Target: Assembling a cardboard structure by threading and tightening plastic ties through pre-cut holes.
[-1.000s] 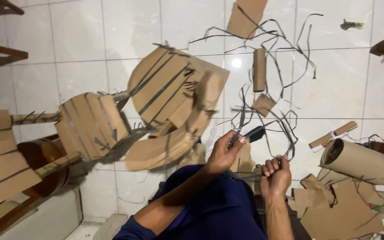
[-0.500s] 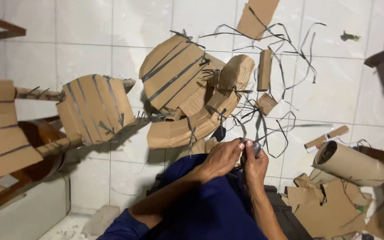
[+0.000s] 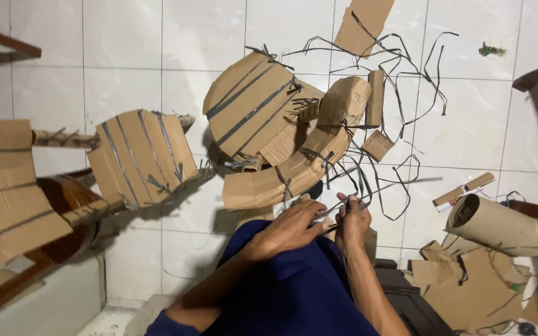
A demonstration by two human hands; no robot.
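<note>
Even, fairly bright light falls on the white tiled floor [image 3: 126,56], which shows soft glare just left of the round cardboard piece [image 3: 253,106]. That piece and its neighbours cast soft shadows down and leftward. Right of it the frame corner darkens. Focus is sharp centrally, slightly soft toward the edges.

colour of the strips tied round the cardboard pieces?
Dark grey to black strips on brown cardboard; the head view shows them best.
</note>
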